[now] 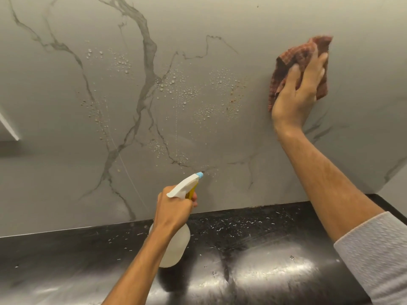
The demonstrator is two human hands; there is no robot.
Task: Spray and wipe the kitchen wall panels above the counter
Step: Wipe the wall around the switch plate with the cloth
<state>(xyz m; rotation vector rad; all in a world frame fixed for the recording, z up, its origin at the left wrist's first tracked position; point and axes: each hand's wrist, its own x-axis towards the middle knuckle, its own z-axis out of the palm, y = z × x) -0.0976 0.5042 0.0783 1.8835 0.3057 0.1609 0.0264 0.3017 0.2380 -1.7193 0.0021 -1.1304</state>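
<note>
The grey marble-look wall panel (66, 150) with dark veins fills the view above the counter. Patches of water droplets (182, 91) cling to its middle, with a few brownish specks at their right edge. My left hand (174, 211) grips a translucent spray bottle (176, 245) by the neck; its white head and blue nozzle point at the wall, and a finger rests on the yellow trigger. My right hand (297, 95) presses a reddish-brown cloth (295, 56) flat against the panel, to the right of the droplets.
A glossy black counter (264, 249) with white flecks and scattered drops runs along the bottom and meets the wall. At the far left a pale edge of a cabinet or shelf (8, 128) juts in. On the right the wall turns at a corner (394, 175).
</note>
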